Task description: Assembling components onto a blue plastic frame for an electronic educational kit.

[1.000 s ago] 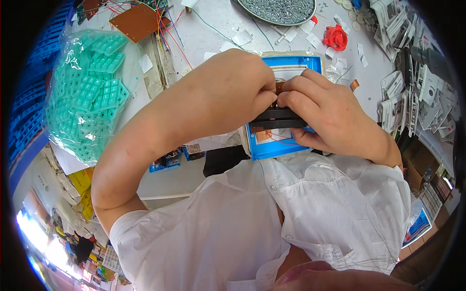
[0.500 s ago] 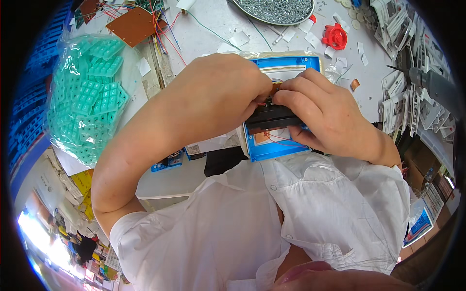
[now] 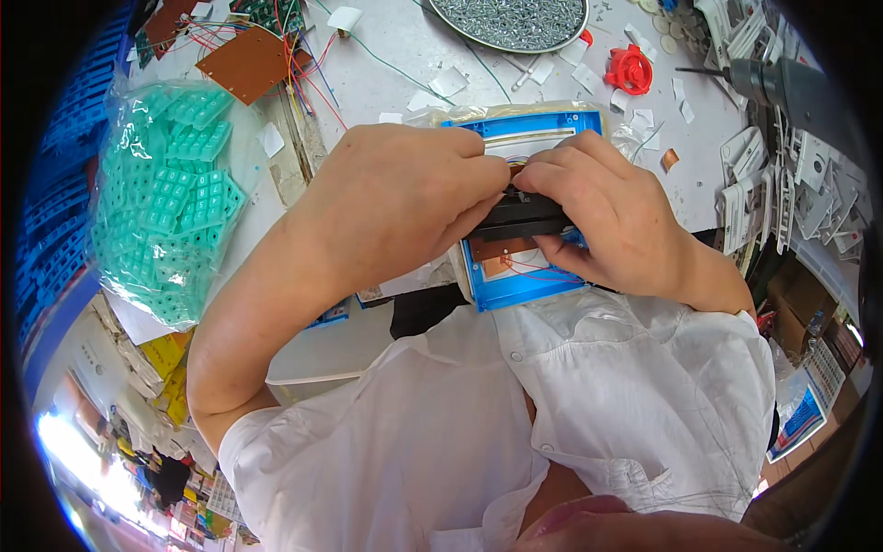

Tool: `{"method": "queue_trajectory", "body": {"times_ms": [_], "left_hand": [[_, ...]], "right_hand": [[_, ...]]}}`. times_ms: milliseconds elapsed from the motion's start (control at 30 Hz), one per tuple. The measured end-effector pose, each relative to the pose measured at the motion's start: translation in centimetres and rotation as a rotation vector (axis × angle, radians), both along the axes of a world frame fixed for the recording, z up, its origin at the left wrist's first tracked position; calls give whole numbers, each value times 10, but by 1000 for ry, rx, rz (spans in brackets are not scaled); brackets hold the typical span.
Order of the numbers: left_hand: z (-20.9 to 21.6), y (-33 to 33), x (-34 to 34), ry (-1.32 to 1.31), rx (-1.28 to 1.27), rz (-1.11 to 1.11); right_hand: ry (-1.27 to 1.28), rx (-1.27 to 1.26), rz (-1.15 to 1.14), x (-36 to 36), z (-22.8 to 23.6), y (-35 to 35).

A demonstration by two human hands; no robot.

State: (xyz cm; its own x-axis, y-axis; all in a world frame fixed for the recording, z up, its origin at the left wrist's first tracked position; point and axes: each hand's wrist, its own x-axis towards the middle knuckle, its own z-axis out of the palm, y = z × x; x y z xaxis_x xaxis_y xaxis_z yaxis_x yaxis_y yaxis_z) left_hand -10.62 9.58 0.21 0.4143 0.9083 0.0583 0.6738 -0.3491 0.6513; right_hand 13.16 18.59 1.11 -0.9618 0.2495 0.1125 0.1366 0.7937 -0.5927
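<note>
A blue plastic casing (image 3: pixel 529 293) lies in front of me, with a black bar-shaped part (image 3: pixel 517 217) across its middle. My right hand (image 3: pixel 621 207) is closed on the right end of the black part, thumb below and fingers above. My left hand (image 3: pixel 414 189) is closed in a pinch at the upper edge of the black part; its fingertips meet the right fingers there. What the left fingers pinch is hidden. Below the black part show a brown circuit board (image 3: pixel 501 247) and thin red wires (image 3: pixel 543 270) inside the casing.
Left lies a clear bag of green keypads (image 3: pixel 170 198). Brown boards with wires (image 3: pixel 248 64) sit beyond it. A round tray of screws (image 3: pixel 515 20) and a red plastic ring (image 3: pixel 629 70) are at the back. Right are a power screwdriver (image 3: pixel 782 85) and stacked white parts (image 3: pixel 805 175).
My left hand has come down a little nearer to me, its knuckles lower. The right hand keeps its grip. The screwdriver at the right has shifted up and left.
</note>
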Motion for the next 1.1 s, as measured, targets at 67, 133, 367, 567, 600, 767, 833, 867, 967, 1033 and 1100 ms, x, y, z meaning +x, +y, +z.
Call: {"method": "queue_trajectory", "body": {"times_ms": [67,133,367,567,600,767,833,867,967,1033,1100], "left_hand": [[-2,3,-1,-61,-13,-10],[-3,8,-2,-101,-37,-30],[1,22,-7,-119,-177,-103],[2,27,-12,-32,-225,-135],[2,27,-12,-33,-231,-135],[1,25,-10,-46,-227,-121],[3,24,-9,-30,-218,-121],[4,24,-8,-19,-209,-120],[3,21,-4,1,-191,-109],[4,20,-2,16,-199,-99],[4,20,-1,33,-224,-98]], "right_hand": [[2,-4,7,-2,1,1],[-19,-6,0,-3,3,0],[-73,23,17,-6,8,1],[-72,8,18,-10,11,2],[-80,4,19,-10,11,2],[-98,3,29,-10,11,2],[-130,23,37,-11,12,2],[-146,33,42,-11,13,2],[-163,56,64,-13,14,3],[-169,45,79,-14,15,3],[-179,45,89,-14,16,3]]}}
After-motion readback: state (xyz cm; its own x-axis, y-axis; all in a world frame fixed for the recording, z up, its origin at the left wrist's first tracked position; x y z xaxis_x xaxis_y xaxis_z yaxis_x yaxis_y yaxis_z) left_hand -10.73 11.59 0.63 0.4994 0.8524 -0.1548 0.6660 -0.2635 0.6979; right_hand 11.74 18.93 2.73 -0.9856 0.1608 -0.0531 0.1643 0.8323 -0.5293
